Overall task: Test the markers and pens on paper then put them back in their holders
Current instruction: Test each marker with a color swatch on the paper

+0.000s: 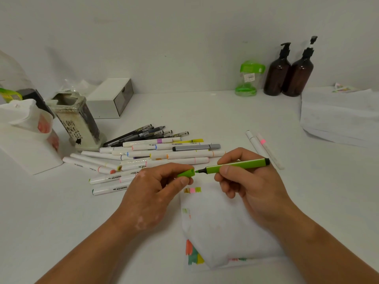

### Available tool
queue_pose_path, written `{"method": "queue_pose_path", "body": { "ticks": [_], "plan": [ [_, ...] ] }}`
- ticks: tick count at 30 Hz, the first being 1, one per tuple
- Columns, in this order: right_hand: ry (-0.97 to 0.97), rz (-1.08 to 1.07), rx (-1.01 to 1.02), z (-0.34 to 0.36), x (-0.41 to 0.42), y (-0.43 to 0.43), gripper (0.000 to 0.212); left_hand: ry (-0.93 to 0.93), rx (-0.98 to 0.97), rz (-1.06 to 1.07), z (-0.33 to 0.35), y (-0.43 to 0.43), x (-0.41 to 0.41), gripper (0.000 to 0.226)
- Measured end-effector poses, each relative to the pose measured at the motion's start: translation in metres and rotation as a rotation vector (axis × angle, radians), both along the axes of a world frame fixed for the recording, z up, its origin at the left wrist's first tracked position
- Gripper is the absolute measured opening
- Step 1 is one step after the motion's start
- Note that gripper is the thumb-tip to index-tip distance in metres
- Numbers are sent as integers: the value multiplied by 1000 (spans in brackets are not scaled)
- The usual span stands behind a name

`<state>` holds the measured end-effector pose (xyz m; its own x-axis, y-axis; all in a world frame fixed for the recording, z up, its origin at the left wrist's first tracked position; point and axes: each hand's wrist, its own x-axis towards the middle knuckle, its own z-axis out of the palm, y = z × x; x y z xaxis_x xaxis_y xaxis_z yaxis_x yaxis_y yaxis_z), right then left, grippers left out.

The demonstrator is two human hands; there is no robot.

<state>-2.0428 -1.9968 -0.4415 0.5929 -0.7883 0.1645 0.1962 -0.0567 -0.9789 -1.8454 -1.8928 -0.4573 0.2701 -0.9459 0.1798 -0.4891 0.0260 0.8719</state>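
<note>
Likely recapping, a green swatch (198, 189) being present on the soft white paper (221, 222): right hand (252, 181) grip clamps the slim, smooth green plastic marker (240, 166), left hand (151, 191) grip pinches its small green cap (186, 173) just off the nib, above the paper; next calls for coaxial alignment, then a firm push.

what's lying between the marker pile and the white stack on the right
Head view: two white markers side by side, one with a pink band; otherwise bare table.
</note>
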Motion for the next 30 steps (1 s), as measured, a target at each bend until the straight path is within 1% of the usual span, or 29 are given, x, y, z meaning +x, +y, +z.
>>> {"method": "queue_pose_path", "body": {
  "ticks": [2,5,7,9,10,12,14,16,18,20,23,26,28,30],
  "plan": [
    [37,9,-18,0,0,2,12,-12,6,-4,0,1,-1,27],
    [92,26,-51,-2,1,3,9,17,4,-32,1,2,-4,29],
    [102,28,-48,-2,1,2,11,131,-24,-75,3,2,-6,23],
    [102,37,-34,-1,-1,3,18,300,-55,-119,5,1,-6,11],
    [102,42,-24,0,-1,3,20,361,-71,-130,6,1,-6,9],
    [92,53,7,-1,0,3,22,415,-94,-136,6,0,-6,10],
    [69,70,46,-1,1,3,21,422,-101,-140,6,1,-7,11],
    [50,70,66,-1,2,4,15,410,-104,-141,6,1,-8,9],
    [51,50,61,0,3,6,9,403,-103,-138,5,1,-7,9],
    [67,37,27,2,4,8,6,434,-104,-143,4,1,-6,9],
    [87,30,-67,4,3,10,14,469,-84,-169,4,1,-4,9],
    [85,30,-125,4,3,10,9,473,-80,-183,4,-2,-4,10],
    [66,71,-124,5,2,6,6,463,-98,-169,5,-6,-3,12],
    [14,141,-51,6,-3,-1,14,449,-114,-130,5,-7,0,14]
  ]
}}
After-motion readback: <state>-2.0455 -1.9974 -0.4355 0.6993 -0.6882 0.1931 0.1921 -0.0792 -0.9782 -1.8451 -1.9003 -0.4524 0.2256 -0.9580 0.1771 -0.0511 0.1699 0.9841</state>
